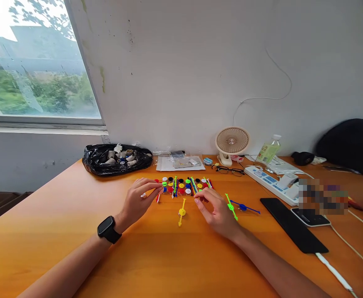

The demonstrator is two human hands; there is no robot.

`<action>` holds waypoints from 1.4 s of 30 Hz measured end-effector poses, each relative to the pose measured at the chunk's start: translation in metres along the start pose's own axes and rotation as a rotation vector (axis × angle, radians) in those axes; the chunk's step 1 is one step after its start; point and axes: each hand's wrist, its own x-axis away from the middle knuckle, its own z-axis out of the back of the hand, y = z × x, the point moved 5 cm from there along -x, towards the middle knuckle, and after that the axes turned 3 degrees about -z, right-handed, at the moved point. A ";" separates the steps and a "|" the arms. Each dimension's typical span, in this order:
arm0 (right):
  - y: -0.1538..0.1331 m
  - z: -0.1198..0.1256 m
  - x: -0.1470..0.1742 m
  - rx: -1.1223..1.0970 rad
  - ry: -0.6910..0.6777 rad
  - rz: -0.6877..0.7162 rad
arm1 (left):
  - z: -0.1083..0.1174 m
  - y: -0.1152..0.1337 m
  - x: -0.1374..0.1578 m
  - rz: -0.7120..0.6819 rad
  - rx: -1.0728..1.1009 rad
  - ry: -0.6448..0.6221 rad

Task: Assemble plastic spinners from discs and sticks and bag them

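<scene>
My left hand [141, 202], wearing a black watch, pinches a thin dark stick [168, 183] between thumb and fingertips, over the left end of a row of small parts. My right hand [217, 212] is curled at the row's right side, fingertips close together; anything in them is too small to make out. The row holds round discs [188, 191] in several colours and bundles of coloured arrow sticks [175, 186]. Between my hands lies a yellow arrow spinner [182, 212]. Right of my right hand are a green arrow spinner [230, 206] and a blue arrow spinner [243, 207].
Behind the row stand a black plastic bag [107, 169] of scraps, white papers [163, 164], glasses [229, 170] and a small fan [232, 140]. To the right are a power strip [273, 185], a bottle [267, 152], a black slab [293, 225] and cables.
</scene>
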 end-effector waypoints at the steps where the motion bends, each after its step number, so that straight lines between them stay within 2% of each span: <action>1: 0.000 -0.001 0.000 0.005 -0.015 0.005 | 0.000 0.000 0.001 0.000 -0.001 0.001; 9: -0.002 -0.012 0.005 0.008 -0.162 0.040 | 0.000 0.001 0.001 -0.012 -0.011 -0.008; 17: -0.001 -0.023 0.011 -0.003 -0.339 0.169 | -0.007 0.003 0.004 -0.027 -0.018 -0.076; 24: -0.005 -0.025 0.014 0.040 -0.472 0.181 | -0.009 0.004 0.005 -0.012 0.001 -0.086; 29: -0.015 -0.022 0.014 0.077 -0.463 0.184 | -0.013 0.005 0.008 0.034 0.064 -0.081; 32: -0.014 -0.015 0.011 0.212 -0.463 0.133 | -0.019 0.008 0.011 0.082 0.127 -0.114; 35: -0.003 0.000 0.008 0.403 -0.489 0.022 | -0.028 0.014 0.014 0.103 0.169 -0.162; 39: 0.019 0.027 0.005 0.676 -0.487 -0.181 | -0.046 0.027 0.021 0.070 0.249 -0.316; 42: 0.033 0.042 0.007 0.803 -0.494 -0.317 | -0.057 0.036 0.026 0.038 0.310 -0.445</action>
